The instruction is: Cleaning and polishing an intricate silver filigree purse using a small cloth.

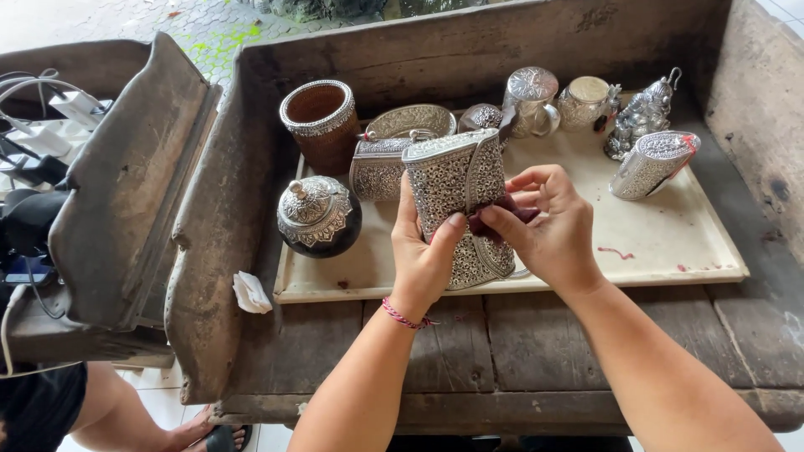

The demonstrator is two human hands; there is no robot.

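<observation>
the wooden trough table [536, 351] is bearing a cream tray [670, 243] of silverware. above the tray's front edge, the left hand [423, 251] is gripping an ornate silver purse [461, 188] upright. the right hand [548, 230] is pinching a dark cloth [490, 219] against its side; polishing appears underway, calling for steady rubbing.

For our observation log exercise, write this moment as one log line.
left hand: holds silver purse upright | right hand: pinches dark red cloth against purse | below: cream tray of silverware
</observation>
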